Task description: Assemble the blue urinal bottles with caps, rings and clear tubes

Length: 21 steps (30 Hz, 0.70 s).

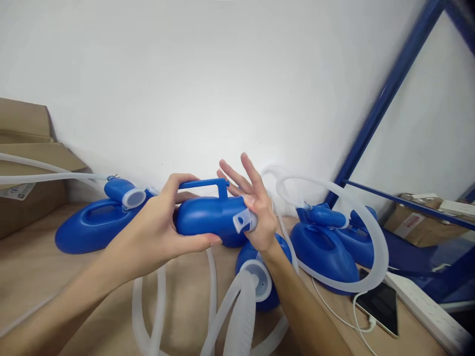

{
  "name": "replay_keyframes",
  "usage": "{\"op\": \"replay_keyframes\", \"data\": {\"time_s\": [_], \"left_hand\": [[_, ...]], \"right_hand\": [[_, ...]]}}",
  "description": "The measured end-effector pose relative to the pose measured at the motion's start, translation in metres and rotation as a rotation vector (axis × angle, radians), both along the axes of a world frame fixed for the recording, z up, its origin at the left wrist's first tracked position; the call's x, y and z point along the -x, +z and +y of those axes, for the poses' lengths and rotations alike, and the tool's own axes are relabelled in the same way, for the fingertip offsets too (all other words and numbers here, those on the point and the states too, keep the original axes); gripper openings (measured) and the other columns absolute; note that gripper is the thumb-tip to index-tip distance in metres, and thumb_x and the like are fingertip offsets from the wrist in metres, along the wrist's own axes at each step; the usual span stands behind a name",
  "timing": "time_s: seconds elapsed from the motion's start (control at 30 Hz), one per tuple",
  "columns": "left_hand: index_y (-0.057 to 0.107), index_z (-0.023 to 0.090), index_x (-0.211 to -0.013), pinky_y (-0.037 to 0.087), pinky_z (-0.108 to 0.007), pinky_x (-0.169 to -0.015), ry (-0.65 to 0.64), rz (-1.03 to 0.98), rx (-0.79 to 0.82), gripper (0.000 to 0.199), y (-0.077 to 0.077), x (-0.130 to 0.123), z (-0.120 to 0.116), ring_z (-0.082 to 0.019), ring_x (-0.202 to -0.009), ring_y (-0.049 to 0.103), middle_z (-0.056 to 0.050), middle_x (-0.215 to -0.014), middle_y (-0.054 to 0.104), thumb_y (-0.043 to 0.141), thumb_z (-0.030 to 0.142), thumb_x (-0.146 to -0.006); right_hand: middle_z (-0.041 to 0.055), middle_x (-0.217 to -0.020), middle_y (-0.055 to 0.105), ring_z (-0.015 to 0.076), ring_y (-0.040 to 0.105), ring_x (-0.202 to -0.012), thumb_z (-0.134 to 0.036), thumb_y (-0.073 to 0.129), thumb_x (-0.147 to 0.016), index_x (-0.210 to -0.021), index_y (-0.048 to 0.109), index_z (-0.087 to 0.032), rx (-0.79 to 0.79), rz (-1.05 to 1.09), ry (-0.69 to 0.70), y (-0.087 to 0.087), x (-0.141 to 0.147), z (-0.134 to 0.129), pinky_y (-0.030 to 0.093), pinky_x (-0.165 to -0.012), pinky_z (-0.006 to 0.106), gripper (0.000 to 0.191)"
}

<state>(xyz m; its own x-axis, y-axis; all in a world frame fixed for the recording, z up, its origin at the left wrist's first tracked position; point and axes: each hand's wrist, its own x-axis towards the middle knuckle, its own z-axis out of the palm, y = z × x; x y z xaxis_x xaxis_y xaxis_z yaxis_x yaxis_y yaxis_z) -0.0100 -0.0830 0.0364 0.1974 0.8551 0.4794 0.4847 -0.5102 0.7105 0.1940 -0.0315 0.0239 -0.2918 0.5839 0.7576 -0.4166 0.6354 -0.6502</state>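
A blue plastic bottle (208, 215) with a loop handle lies sideways in my left hand (165, 237). My left fingers wrap behind its base end, and the thumb runs along its near side. At the other end, a translucent white cap (243, 221) with a holed tab covers the mouth. My right hand (260, 212) is against this cap, its palm side touching it, with several fingers stretched out and spread upward. Below stands another blue bottle (276, 291) with a round white opening (259, 280) and translucent hoses (239, 316) in front.
More blue bottles with hoses rest on the table, one at left (87, 227) and others at right (321, 252). A cardboard box (25, 163) sits far left. A phone (380, 304) on a white cable and a power strip (426, 311) lie right, near a blue metal frame (386, 104).
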Motion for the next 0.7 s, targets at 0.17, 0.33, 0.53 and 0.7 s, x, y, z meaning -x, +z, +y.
{"op": "replay_keyframes", "data": {"time_s": [0.17,0.33,0.53,0.7], "left_hand": [[0.037,0.033,-0.145,0.061,-0.046,-0.067,0.252,0.307,-0.320,0.089,-0.012,-0.004,0.003,-0.038,-0.088,0.078,-0.011,-0.119,0.076,0.072,0.078,-0.076],[0.038,0.031,-0.143,0.063,-0.043,-0.070,0.193,0.274,-0.339,0.088,-0.007,0.001,0.007,-0.038,-0.097,0.078,-0.012,-0.123,0.076,0.073,0.076,-0.076],[0.038,0.030,-0.141,0.064,-0.047,-0.078,0.215,0.246,-0.242,0.091,0.001,0.009,0.007,-0.039,-0.101,0.078,-0.014,-0.126,0.076,0.074,0.078,-0.073],[0.039,0.030,-0.142,0.063,-0.046,-0.073,0.258,0.311,-0.292,0.092,-0.001,0.008,0.002,-0.040,-0.097,0.079,-0.013,-0.121,0.078,0.070,0.083,-0.073]], "right_hand": [[0.0067,-0.131,0.076,0.0305,0.064,-0.133,-0.039,0.047,-0.099,-0.160,0.044,-0.028,0.442,0.012,0.037,0.005,0.003,0.006,0.044,-0.118,0.058,0.062],[0.0069,-0.146,0.067,0.0294,0.060,-0.139,-0.037,0.049,-0.101,-0.150,0.056,-0.027,0.256,-0.087,-0.125,0.008,-0.002,0.006,0.047,-0.117,0.053,0.051],[0.0027,-0.152,0.061,0.0272,0.054,-0.144,-0.034,0.059,-0.103,-0.135,0.071,-0.032,-0.468,-0.292,-0.572,0.017,-0.012,-0.012,0.044,-0.122,0.052,0.034],[0.0033,-0.118,0.080,0.0230,0.076,-0.104,-0.022,0.064,-0.101,-0.126,0.077,-0.030,-0.549,-0.180,-0.718,0.012,-0.007,-0.011,0.062,-0.096,0.041,0.029]]}}
